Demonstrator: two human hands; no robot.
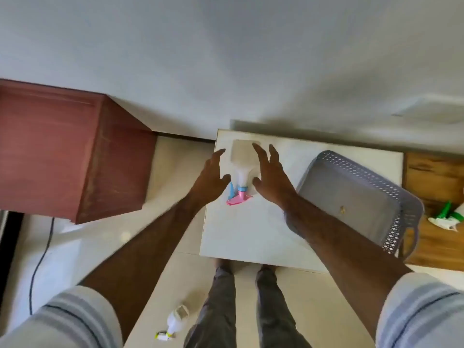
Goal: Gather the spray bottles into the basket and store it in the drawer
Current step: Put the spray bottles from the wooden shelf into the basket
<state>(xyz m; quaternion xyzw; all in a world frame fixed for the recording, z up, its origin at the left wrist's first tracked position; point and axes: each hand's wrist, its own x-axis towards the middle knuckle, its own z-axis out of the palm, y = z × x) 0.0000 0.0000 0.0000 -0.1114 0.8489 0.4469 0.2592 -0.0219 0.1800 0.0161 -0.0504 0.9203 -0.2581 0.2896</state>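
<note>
A clear spray bottle with a pink and blue trigger head [241,172] lies on the white table [241,232], nozzle toward me. My left hand [212,172] hovers at its left side and my right hand [270,172] at its right, both with fingers spread and holding nothing. A grey perforated basket [351,197] stands on the table to the right, tilted and holding no bottles. A bottle with a green trigger [447,217] lies on the wooden surface at far right. Another bottle with a yellow-green head [174,322] lies on the floor by my legs.
A reddish-brown wooden cabinet [70,151] stands to the left against the wall. A black cable [40,259] runs down the floor at left. The wooden surface [437,187] adjoins the table on the right. My legs stand at the table's near edge.
</note>
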